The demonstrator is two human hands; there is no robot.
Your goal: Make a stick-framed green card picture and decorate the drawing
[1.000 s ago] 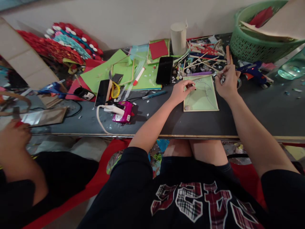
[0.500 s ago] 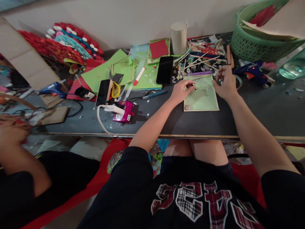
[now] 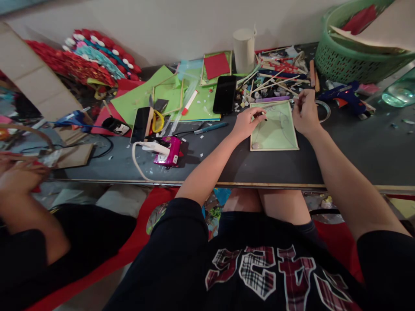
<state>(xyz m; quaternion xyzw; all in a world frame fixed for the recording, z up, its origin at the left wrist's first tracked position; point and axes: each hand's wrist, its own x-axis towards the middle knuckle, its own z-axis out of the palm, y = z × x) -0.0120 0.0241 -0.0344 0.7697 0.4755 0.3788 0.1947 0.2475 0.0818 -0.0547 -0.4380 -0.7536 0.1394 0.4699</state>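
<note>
A pale green panel (image 3: 274, 134) with a thin light frame and faint drawn lines lies on the dark table before me. Over its upper left part is my left hand (image 3: 248, 123), fingers closed on a small dark thing too tiny to make out. My right hand (image 3: 304, 111) is raised by the panel's upper right corner, its fingers pinched together; what they hold, if anything, is too small to tell. A roll of tape (image 3: 324, 111) lies just right of that hand.
Behind the panel are a black phone (image 3: 224, 95), a purple stick (image 3: 274, 99) and piled scraps. A blue glue gun (image 3: 346, 96) and green basket (image 3: 350, 60) stand right. Left are a pink power adapter (image 3: 168, 151), green paper (image 3: 138, 97) and another person's hands (image 3: 22, 175).
My right hand has shifted slightly right, and its fingers are closer together. My left hand has hardly moved. The other person's hands at the far left have moved a little right.
</note>
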